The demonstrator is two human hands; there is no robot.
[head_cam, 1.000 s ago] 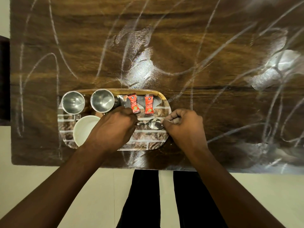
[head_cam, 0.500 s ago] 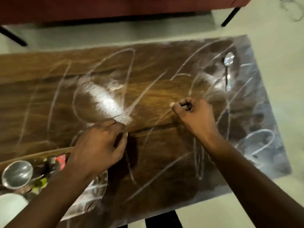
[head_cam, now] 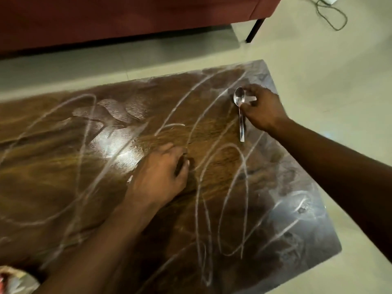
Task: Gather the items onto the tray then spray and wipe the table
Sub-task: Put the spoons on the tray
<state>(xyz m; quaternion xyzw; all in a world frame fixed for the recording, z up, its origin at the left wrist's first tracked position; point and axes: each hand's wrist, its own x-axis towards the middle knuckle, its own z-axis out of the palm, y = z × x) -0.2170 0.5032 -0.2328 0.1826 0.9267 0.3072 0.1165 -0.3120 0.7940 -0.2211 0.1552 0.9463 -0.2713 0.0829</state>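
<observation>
A steel spoon [head_cam: 240, 115] lies on the dark wooden table [head_cam: 63, 166] near its far right corner, bowl pointing away from me. My right hand [head_cam: 262, 110] is at the spoon, with thumb and fingers closing round its neck just below the bowl. My left hand [head_cam: 159, 177] rests on the table's middle with its fingers loosely curled and holds nothing. Only a corner of the tray [head_cam: 14, 283] shows at the bottom left edge. White chalky scribbles cover the tabletop.
A dark red sofa [head_cam: 127, 18] with a black leg [head_cam: 253, 31] stands beyond the table's far edge. A cable [head_cam: 331, 13] lies on the pale floor at top right. The table's right edge [head_cam: 307, 166] drops to the floor.
The view has swung right, away from the tray. My right hand has travelled to the far right corner and closed on the spoon. My left hand has slid to the table's middle.
</observation>
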